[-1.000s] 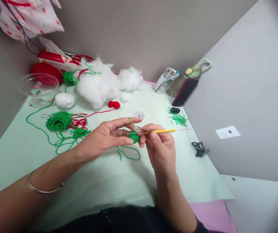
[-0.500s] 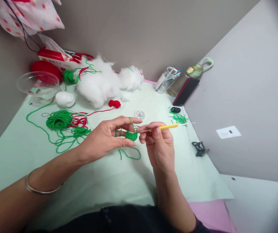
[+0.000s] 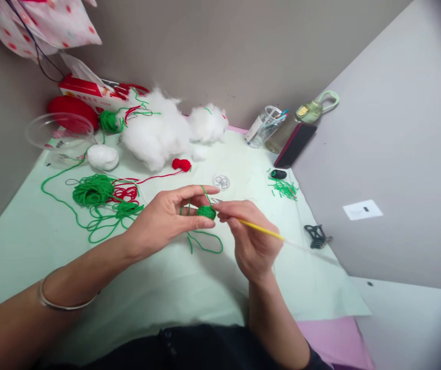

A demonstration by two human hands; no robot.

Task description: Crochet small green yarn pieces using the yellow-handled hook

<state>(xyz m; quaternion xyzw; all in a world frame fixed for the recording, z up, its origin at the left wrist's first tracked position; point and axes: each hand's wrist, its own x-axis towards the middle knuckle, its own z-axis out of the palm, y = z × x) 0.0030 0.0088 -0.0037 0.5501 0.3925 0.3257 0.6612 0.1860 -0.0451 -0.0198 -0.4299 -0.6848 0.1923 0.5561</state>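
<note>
crocheting a small green piece over the pale green worktop [image 3: 166,288].

my left hand [image 3: 166,218] has its grip closed on the nubbly green crochet piece [image 3: 206,211], thumb under, forefinger over, yarn looped across the finger. my right hand [image 3: 253,241] grips the slim yellow-handled crochet hook [image 3: 261,230], metal tip at the piece. loose green yarn [image 3: 93,191] and fluffy white stuffing [image 3: 158,134] lie well behind.

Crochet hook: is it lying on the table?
No, the right hand holds the yellow crochet hook above the table, its tip at the green crochet piece pinched in the left hand.
</note>
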